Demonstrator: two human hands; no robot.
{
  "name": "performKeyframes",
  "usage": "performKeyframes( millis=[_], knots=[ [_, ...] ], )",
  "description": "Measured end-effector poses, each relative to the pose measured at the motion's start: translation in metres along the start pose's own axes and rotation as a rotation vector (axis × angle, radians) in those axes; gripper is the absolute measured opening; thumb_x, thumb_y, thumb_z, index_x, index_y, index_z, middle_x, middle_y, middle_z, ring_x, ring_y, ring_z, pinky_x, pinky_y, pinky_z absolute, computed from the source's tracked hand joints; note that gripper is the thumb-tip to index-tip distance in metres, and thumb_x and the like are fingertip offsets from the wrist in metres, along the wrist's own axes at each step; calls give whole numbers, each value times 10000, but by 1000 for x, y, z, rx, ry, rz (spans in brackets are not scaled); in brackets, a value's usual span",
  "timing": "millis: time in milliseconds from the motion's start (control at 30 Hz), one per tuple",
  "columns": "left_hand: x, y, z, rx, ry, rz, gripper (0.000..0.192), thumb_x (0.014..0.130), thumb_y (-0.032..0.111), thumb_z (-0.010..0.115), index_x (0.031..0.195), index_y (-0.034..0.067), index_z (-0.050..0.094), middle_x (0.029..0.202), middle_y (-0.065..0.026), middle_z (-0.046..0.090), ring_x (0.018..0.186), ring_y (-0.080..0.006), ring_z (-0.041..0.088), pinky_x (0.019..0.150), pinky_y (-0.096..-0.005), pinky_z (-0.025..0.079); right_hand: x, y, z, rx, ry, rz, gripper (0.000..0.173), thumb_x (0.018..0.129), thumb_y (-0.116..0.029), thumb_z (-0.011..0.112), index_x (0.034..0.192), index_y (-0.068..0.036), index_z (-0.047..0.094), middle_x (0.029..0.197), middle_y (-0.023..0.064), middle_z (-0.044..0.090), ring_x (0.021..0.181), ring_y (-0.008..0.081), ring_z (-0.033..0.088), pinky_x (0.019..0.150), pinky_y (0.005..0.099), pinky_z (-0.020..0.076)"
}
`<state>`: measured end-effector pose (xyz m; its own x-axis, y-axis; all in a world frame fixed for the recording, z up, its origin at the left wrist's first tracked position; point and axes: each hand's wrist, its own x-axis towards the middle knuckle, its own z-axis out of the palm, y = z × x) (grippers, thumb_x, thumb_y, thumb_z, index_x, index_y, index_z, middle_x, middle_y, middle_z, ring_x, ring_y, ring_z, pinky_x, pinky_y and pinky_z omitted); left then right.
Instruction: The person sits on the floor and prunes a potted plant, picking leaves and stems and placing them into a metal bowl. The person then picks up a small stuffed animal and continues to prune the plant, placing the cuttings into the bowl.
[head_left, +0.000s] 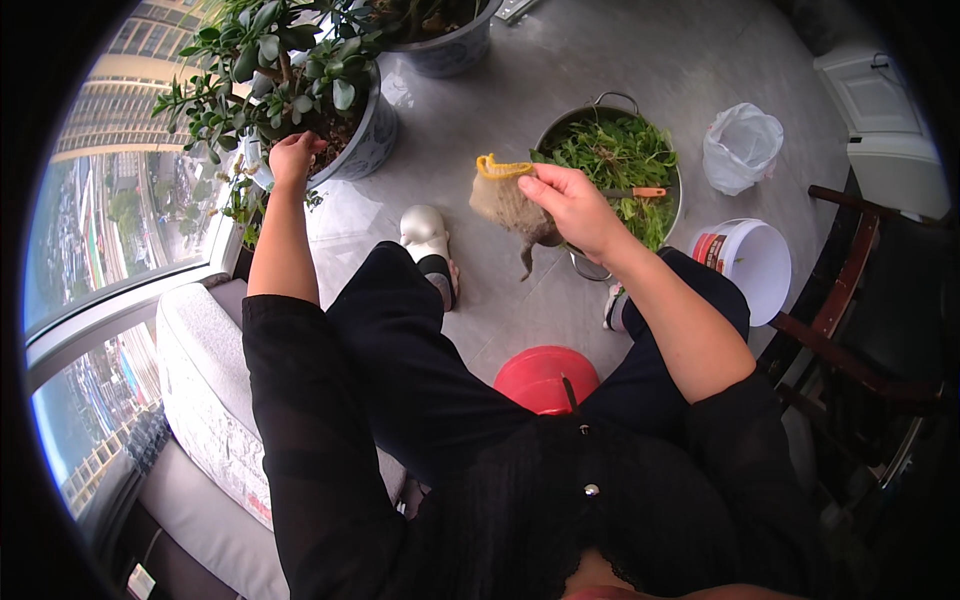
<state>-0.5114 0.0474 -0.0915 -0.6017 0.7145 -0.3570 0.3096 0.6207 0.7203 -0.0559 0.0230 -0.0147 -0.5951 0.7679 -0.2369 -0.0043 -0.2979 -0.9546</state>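
Note:
My right hand (574, 206) grips a soil-stained work glove (506, 199) by its yellow-edged cuff, with one finger of the glove dangling. Behind that hand, on the floor, stands a two-handled metal pot (677, 210) full of leafy greens (615, 154). A knife with an orange handle (649, 193) lies across the greens. My left hand (296, 159) reaches over the near rim of a blue-and-white planter (367, 142), close to the soil. In this planter grows a jade plant (281, 64). The left fingers are curled together, and whether they hold anything is hidden.
A white plastic bag (742, 146) stands open right of the metal pot, near a tipped white bucket (757, 270). Something round and red (536, 375) sits between my legs. A second planter (450, 49) is farther back. Wooden chair (832, 300) at right; window (112, 217) at left.

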Motion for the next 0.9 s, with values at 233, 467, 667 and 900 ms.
performKeyframes(
  millis=[233, 467, 667, 900],
  knots=[
    [-50, 29, 19, -633, -407, -65, 361, 1018, 169, 421, 1277, -63, 519, 1230, -167, 632, 1162, -252, 596, 1037, -355, 440, 0, -11, -4, 106, -30, -2, 279, 991, -192, 508, 1135, -2, 652, 892, -45, 628, 803, 29, 529, 739, 227, 450],
    [-176, 93, 74, -639, -644, 101, 577, 1009, 423, 439, 1364, -32, 452, 1362, -145, 540, 1294, -234, 473, 1113, -362, 323, -6, -34, -20, 390, -90, -8, 260, 991, -176, 527, 1152, 0, 632, 1026, -4, 651, 908, 57, 595, 818, 242, 481],
    [-266, 111, 121, -806, -908, 72, 719, 924, 599, 490, 1328, 4, 492, 1277, -71, 586, 1201, -192, 512, 1081, -364, 314, -9, -48, -34, 471, -119, 0, 258, 987, -161, 536, 1187, -19, 616, 1070, 37, 668, 952, 115, 635, 856, 277, 506],
    [-271, 122, 134, -922, -983, -60, 465, 868, 269, 707, 1232, 17, 563, 1162, -92, 635, 1059, -204, 608, 945, -365, 475, -19, -41, -44, 335, -23, -48, 218, 976, -174, 554, 1076, -11, 659, 982, 3, 664, 900, 67, 586, 825, 246, 465]
  ],
)
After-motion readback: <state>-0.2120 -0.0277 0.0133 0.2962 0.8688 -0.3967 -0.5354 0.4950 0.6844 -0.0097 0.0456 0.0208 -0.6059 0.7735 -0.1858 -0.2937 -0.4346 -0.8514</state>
